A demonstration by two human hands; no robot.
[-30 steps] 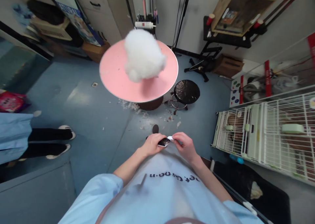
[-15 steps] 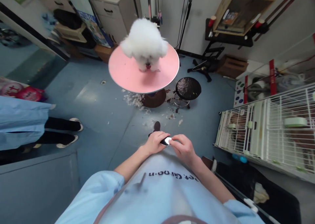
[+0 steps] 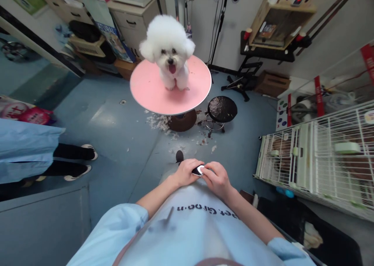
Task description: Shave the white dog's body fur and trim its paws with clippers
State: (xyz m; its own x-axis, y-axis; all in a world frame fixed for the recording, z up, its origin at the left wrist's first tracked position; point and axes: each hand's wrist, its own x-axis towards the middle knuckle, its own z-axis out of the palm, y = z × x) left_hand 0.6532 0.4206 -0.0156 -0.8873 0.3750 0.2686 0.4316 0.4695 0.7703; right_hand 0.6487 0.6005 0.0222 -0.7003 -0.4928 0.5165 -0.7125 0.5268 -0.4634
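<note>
A small dark device (image 3: 199,170) with a white tip sits in front of the person's waist, its long axis roughly left to right and the pale end toward the right hand (image 3: 216,178). The left hand (image 3: 186,171) is curled around its dark end, and the right hand's fingertips (image 3: 207,168) pinch the white tip. Ahead, a white dog (image 3: 168,49) sits on the round pink desk (image 3: 146,90), facing the camera. To the right, a white wire cage (image 3: 318,156) holds pale green bowls (image 3: 347,147).
</note>
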